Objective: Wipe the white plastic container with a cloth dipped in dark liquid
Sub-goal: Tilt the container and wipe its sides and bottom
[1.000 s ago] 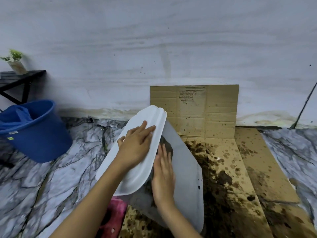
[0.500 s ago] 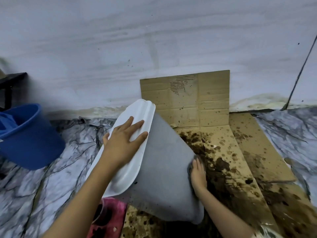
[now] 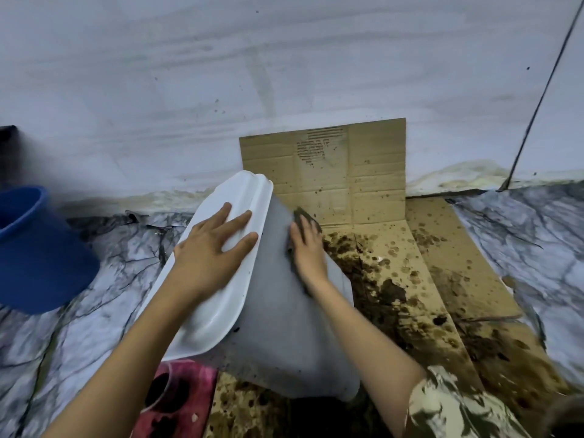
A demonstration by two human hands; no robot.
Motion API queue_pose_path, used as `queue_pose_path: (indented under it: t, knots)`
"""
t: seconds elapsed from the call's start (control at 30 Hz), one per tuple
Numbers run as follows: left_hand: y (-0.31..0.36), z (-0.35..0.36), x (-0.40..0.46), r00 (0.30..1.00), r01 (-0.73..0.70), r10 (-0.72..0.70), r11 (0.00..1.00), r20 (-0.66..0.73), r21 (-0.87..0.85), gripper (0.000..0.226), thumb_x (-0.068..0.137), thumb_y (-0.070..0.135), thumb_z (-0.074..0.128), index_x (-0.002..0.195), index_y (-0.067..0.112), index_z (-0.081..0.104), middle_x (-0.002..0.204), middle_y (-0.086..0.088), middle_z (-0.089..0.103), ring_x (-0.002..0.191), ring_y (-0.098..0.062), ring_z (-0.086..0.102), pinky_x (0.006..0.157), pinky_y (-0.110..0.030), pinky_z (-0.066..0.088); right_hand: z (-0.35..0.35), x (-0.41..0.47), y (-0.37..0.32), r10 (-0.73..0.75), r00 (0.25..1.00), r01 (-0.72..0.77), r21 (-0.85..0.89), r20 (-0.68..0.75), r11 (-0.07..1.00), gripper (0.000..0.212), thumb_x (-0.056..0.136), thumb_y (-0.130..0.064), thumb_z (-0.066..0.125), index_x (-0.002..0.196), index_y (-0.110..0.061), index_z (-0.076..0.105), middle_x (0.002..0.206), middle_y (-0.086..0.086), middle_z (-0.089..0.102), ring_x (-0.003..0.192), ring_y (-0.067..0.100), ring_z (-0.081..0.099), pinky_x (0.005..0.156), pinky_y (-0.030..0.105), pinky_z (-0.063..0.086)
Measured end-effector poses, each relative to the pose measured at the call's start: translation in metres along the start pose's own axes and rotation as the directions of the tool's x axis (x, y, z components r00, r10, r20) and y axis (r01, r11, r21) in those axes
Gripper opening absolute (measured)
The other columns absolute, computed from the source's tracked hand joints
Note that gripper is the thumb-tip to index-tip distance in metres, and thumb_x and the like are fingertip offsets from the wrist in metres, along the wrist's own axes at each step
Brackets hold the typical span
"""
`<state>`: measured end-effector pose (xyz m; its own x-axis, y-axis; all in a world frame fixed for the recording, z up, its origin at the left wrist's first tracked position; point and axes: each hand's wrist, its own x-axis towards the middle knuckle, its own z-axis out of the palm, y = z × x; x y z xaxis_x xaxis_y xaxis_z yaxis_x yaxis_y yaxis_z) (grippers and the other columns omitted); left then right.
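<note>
A: Now, where is the white plastic container (image 3: 284, 327)?

B: It lies tipped on its side over the stained cardboard (image 3: 420, 279) on the floor, low in the centre of the view. Its pale rim (image 3: 221, 279) faces left and up; its grey side wall faces the camera.

A: State of the left hand (image 3: 215, 257)?

B: Flat on the rim, palm down, its fingers (image 3: 237, 221) spread wide and pressing. It grips nothing.

A: And the right hand (image 3: 308, 248)?

B: It rests on the upper part of the grey wall, close to the rim edge. Its fingers lie straight and close together, pressing a dark cloth (image 3: 300, 216) against the wall. The cloth shows beyond the fingertips and along the left edge of the hand.

A: Surroundings?

B: One cardboard panel stands against the wall (image 3: 284, 74); the rest lies flat, covered with dark brown spots and a larger blotch just right of the container. A blue bucket (image 3: 34, 254) stands well apart at the left, on marble-patterned flooring (image 3: 94, 279). A pink item (image 3: 177, 396) with dark stains sits just below the rim, at the lower edge of the view. A patterned sleeve (image 3: 455, 409) covers the right upper arm
</note>
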<state>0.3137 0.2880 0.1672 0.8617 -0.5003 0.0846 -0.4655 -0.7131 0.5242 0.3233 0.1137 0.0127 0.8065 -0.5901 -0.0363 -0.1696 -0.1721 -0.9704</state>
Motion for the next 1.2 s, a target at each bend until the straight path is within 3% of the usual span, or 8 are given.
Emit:
queue_pose_path:
  t: [0.13, 0.27, 0.4, 0.5, 0.6, 0.7, 0.9, 1.2]
  knots:
    - [0.003, 0.002, -0.001, 1.000, -0.022, 0.022, 0.998, 0.003, -0.054, 0.051, 0.081, 0.065, 0.052, 0.130, 0.053, 0.045, 0.154, 0.021, 0.024, 0.144, -0.008, 0.019, 0.117, -0.049, 0.016, -0.027, 0.016, 0.120, 0.393, 0.919, -0.386, 0.142, -0.027, 0.912, 0.067, 0.077, -0.070, 0.035, 0.137, -0.040, 0.040, 0.148, -0.006, 0.038, 0.138, 0.023, 0.031, 0.111, 0.049, 0.029]
    - [0.007, 0.006, 0.001, 0.999, -0.035, 0.034, 0.998, -0.025, -0.042, 0.040, 0.089, 0.054, 0.053, 0.129, 0.052, 0.047, 0.154, 0.019, 0.025, 0.143, -0.010, 0.021, 0.117, -0.048, 0.016, -0.041, -0.071, 0.137, 0.459, 0.884, -0.441, 0.161, -0.091, 0.883, 0.047, 0.099, -0.044, 0.033, 0.145, -0.034, 0.032, 0.155, -0.004, 0.024, 0.142, 0.020, 0.022, 0.115, 0.047, 0.021]
    - [0.006, 0.008, 0.001, 0.998, -0.048, 0.045, 0.995, -0.036, -0.089, 0.047, 0.082, 0.056, 0.036, 0.125, 0.051, 0.053, 0.152, 0.017, 0.030, 0.142, -0.010, 0.027, 0.115, -0.049, 0.019, -0.027, -0.158, 0.099, 0.239, 0.968, -0.238, 0.014, -0.081, 0.971, 0.054, 0.101, -0.040, 0.017, 0.149, -0.016, 0.021, 0.158, -0.003, 0.012, 0.146, 0.016, 0.009, 0.119, 0.035, 0.005]
    - [0.005, 0.007, -0.001, 0.999, -0.032, 0.029, 0.996, -0.037, -0.088, 0.044, 0.085, 0.053, 0.037, 0.126, 0.051, 0.053, 0.152, 0.017, 0.030, 0.141, -0.009, 0.027, 0.115, -0.050, 0.017, -0.006, -0.196, 0.043, -0.122, 0.992, 0.119, -0.067, -0.037, 0.991, 0.046, 0.096, -0.059, 0.018, 0.141, -0.054, 0.023, 0.151, -0.036, 0.001, 0.144, 0.002, -0.003, 0.118, 0.031, 0.003]
    - [0.005, 0.008, -0.002, 0.999, -0.027, 0.025, 0.999, -0.039, -0.039, 0.033, 0.097, 0.041, 0.043, 0.129, 0.050, 0.051, 0.153, 0.016, 0.028, 0.142, -0.011, 0.026, 0.116, -0.051, 0.015, 0.000, -0.190, -0.030, -0.188, 0.977, 0.178, 0.111, 0.096, 0.978, 0.040, 0.090, -0.069, 0.016, 0.130, -0.070, 0.016, 0.141, -0.050, 0.001, 0.136, -0.016, -0.014, 0.112, 0.021, -0.004]
    - [0.006, 0.007, 0.000, 0.999, -0.043, 0.043, 0.999, -0.032, -0.013, 0.033, 0.099, 0.038, 0.043, 0.129, 0.050, 0.049, 0.154, 0.014, 0.027, 0.142, -0.012, 0.025, 0.116, -0.051, 0.014, 0.000, -0.151, -0.065, -0.209, 0.971, 0.188, 0.168, 0.117, 0.968, 0.034, 0.097, -0.048, 0.022, 0.127, -0.063, 0.013, 0.142, -0.043, 0.003, 0.140, -0.009, -0.007, 0.117, 0.025, 0.000]
    - [-0.017, -0.005, 0.002, 1.000, -0.011, 0.009, 0.997, -0.030, -0.077, 0.029, 0.076, 0.063, 0.033, 0.101, 0.076, 0.040, 0.151, 0.020, 0.030, 0.140, -0.003, 0.028, 0.116, -0.050, 0.016, 0.017, -0.052, -0.070, -0.187, 0.973, 0.190, -0.010, 0.134, 0.982, 0.046, 0.102, -0.043, 0.022, 0.148, -0.040, 0.015, 0.157, -0.018, 0.006, 0.145, 0.008, -0.006, 0.119, 0.039, 0.004]
    - [-0.037, -0.014, -0.002, 0.999, 0.004, -0.008, 0.994, -0.042, -0.108, 0.026, 0.088, 0.052, 0.042, 0.105, 0.072, 0.044, 0.148, 0.024, 0.032, 0.136, 0.000, 0.033, 0.116, -0.051, 0.016, -0.016, 0.011, 0.083, 0.327, 0.939, -0.334, -0.053, -0.102, 0.941, 0.058, 0.094, -0.048, 0.021, 0.139, -0.020, 0.044, 0.147, 0.005, 0.040, 0.135, 0.028, 0.034, 0.111, 0.050, 0.027]
